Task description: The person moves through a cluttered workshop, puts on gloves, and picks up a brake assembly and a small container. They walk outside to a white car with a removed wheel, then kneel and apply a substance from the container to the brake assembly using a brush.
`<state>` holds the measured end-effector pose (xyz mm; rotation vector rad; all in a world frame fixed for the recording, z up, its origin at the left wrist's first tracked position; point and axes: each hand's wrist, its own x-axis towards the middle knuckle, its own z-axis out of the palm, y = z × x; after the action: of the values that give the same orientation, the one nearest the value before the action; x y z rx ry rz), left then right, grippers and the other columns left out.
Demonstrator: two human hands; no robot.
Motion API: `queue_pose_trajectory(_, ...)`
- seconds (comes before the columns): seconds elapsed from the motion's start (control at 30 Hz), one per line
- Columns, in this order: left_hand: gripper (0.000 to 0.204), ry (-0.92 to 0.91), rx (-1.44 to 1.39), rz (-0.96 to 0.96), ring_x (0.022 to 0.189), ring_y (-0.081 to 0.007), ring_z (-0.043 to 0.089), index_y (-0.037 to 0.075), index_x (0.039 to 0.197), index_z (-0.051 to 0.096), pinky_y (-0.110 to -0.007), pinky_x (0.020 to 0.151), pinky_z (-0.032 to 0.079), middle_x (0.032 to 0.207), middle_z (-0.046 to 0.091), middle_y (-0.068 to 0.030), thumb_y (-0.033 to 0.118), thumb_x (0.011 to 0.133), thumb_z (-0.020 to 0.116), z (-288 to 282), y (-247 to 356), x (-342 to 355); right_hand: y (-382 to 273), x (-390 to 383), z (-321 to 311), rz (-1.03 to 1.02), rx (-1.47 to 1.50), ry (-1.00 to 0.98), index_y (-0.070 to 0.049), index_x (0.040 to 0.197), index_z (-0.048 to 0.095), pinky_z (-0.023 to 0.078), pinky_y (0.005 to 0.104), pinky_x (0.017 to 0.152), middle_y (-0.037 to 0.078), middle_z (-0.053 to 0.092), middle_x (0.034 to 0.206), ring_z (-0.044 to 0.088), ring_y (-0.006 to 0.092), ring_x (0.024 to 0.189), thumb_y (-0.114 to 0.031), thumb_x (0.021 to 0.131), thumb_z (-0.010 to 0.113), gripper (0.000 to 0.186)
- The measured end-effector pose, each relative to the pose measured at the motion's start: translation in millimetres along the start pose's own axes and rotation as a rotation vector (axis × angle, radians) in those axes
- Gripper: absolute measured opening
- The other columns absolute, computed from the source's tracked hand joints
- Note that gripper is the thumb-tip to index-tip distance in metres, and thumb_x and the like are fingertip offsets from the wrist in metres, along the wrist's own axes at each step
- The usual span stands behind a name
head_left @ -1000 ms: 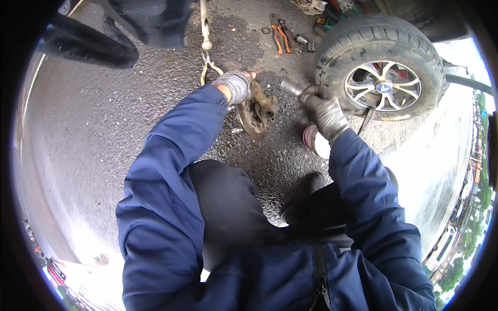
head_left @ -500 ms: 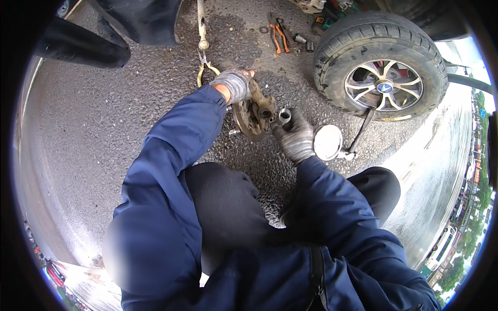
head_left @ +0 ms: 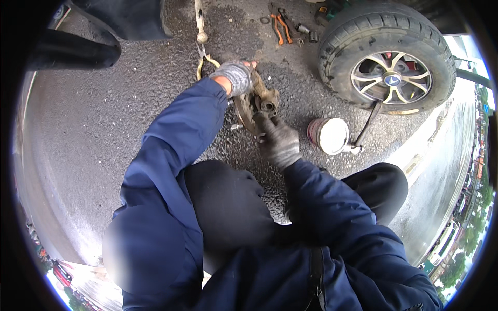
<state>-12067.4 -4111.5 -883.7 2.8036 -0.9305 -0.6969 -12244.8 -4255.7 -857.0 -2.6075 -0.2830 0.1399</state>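
My left hand (head_left: 236,78), in a grey knit glove, grips the upper end of a rusty wheel knuckle (head_left: 267,98) joined to a brake disc (head_left: 243,111). A round bore shows on the knuckle's near side. My right hand (head_left: 280,140), in a darker soiled glove, reaches in against the lower right of the disc with its fingers curled. The short metal sleeve seen in that hand earlier is now hidden behind the fingers. Pliers (head_left: 209,61) with yellow handles lie just beyond my left hand, beside a rod with a ball end (head_left: 201,31).
A white-topped can (head_left: 332,136) stands right of my right hand. Beyond it lies a wheel with tyre (head_left: 332,62), a long-handled wrench (head_left: 369,124) leaning on it. Orange-handled pliers (head_left: 281,30) and sockets (head_left: 306,31) lie at the back. Someone's dark-clad legs (head_left: 78,49) are at the far left.
My right hand has moved left with the metal sleeve, from beside the can to the knuckle and disc, and the sleeve has gone out of sight. My left hand keeps its grip.
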Motion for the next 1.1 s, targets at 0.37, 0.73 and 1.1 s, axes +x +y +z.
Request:
queue_pose_trajectory(0.37, 0.052, 0.000, -0.071, -0.019, 0.103, -0.0375, 0.061, 0.004, 0.131, 0.050, -0.041, 0.090, 0.048, 0.111, 0.063, -0.0219, 0.036, 0.090, 0.055, 1.6, -1.4, 4.2, -19.4, 0.3, 3.5, 0.096, -0.036, -0.039, -0.014, 0.123, 0.053, 0.054, 0.0458, 0.064, 0.019, 0.062, 0.101, 0.066, 0.0361, 0.078, -0.018, 0.076, 0.064, 0.049)
queue_pose_trajectory(0.73, 0.058, 0.063, -0.590, -0.155, 0.104, -0.0372, 0.061, 0.002, 0.130, 0.046, -0.039, 0.088, 0.047, 0.106, 0.064, -0.0238, 0.035, 0.086, 0.064, 33.1, -2.6, -3.1, 30.2, 20.5, 5.2, 0.412, 0.932, 0.366, -0.004, 0.110, 0.056, 0.052, 0.0289, 0.082, 0.009, 0.066, 0.100, 0.064, 0.0172, 0.092, -0.003, 0.085, 0.065, 0.027)
queue_pose_trajectory(1.1, 0.057, 0.121, -0.734, -0.248, 0.101, -0.0346, 0.062, 0.000, 0.126, 0.051, -0.038, 0.083, 0.049, 0.106, 0.064, -0.0227, 0.036, 0.084, 0.069, 19.5, 8.6, -9.0, 38.5, 25.4, -3.4, 0.592, 1.197, 0.327, -0.002, 0.115, 0.051, 0.049, 0.0275, 0.085, 0.007, 0.064, 0.103, 0.060, 0.0134, 0.094, -0.005, 0.090, 0.062, 0.028)
